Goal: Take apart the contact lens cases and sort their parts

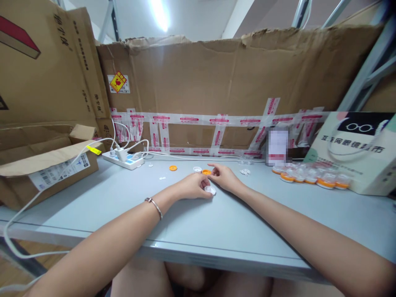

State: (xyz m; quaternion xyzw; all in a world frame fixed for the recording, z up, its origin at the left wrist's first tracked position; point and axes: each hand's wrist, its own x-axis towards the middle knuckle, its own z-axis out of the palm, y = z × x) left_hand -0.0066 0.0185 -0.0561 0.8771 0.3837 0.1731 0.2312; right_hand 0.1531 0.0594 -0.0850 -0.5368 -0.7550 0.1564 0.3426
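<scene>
My left hand (193, 185) is closed round the edge of a small white round plastic cap (210, 190) just above the grey tabletop. Beside it, my right hand (225, 178) pinches an orange round plastic disc (206, 172) between thumb and index finger. Part of that disc is hidden behind the left hand's fingers. Just behind the left hand lies another white round piece (197, 169). A second orange disc (173, 168) rests farther left, with tiny white pieces (162, 178) in front of it. Small white parts (245, 172) lie in a pile to the right of my right hand.
Several clear-and-orange round containers (311, 176) stand at the right by a paper bag (349, 152). A power strip (123, 159) with white cables and an open cardboard box (49, 169) are on the left. A taped cardboard sheet (192, 82) walls off the back.
</scene>
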